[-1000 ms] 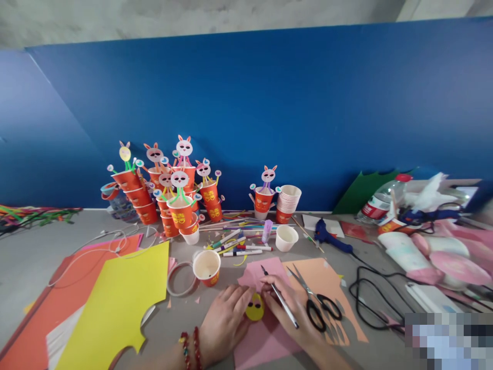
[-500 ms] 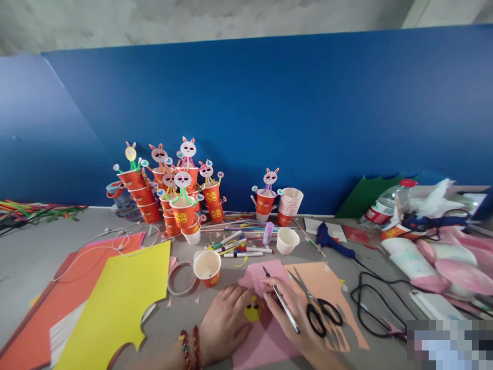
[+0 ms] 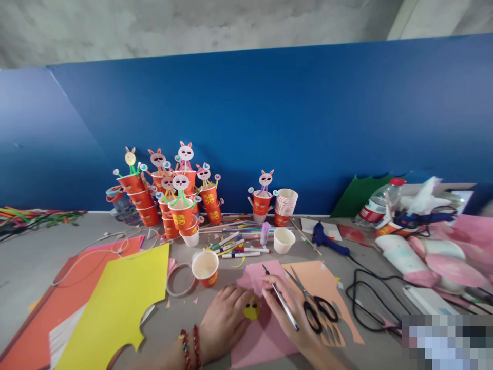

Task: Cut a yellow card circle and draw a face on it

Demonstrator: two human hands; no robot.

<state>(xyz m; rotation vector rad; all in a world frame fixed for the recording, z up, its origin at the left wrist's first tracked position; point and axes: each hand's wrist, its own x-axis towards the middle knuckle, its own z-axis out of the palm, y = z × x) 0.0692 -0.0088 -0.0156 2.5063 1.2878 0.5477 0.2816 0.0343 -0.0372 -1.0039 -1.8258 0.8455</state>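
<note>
On a pink paper sheet (image 3: 265, 336) lies a small yellow paper circle (image 3: 252, 308) with two dark eyes drawn on it. My left hand (image 3: 225, 321) rests flat on the sheet, its fingertips at the circle's left edge and its fingers stretched out. Between the thumb and fingers of my right hand (image 3: 288, 318) is a slim pen (image 3: 283, 302) with a pale barrel and black ends. One end of it points up and away from me, clear of the circle. Black-handled scissors (image 3: 314, 303) lie spread on orange paper (image 3: 327, 272) just right of this hand.
Red cups with rabbit faces (image 3: 181, 208) stand stacked at the back left. A paper cup (image 3: 205, 267) and a tape roll (image 3: 181, 280) sit left of the pink sheet. Markers (image 3: 241, 255) lie behind it. A blue glue gun (image 3: 329, 241) trails a black cord at right.
The view has shifted slightly, with the background sitting a little lower and further left. Both hands, the pen and the yellow circle keep nearly the same places.
</note>
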